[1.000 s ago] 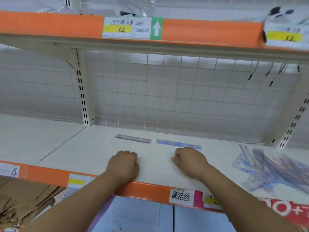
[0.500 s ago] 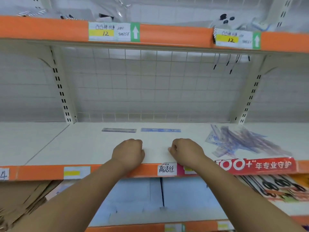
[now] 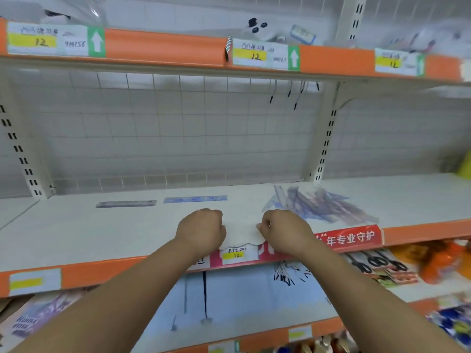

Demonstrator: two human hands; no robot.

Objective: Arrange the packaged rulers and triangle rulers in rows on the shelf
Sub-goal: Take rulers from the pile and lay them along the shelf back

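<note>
hands: left hand (image 3: 201,231) and right hand (image 3: 284,231) both curled into fists, resting at the shelf (image 3: 102,233) front edge, frame centre; nothing visible in either
placed: 2 packaged rulers, dark ruler (image 3: 126,203) and blue ruler (image 3: 195,199), flat, end to end, left of centre
axis: both long axes run left-right, parallel to the shelf edge
pile (image 3: 321,206): loose heap right of centre, pointing all ways (triangle count unclear)
handling: likely light, stiff, slick film; pinch 1 short end, lift off the heap
</note>
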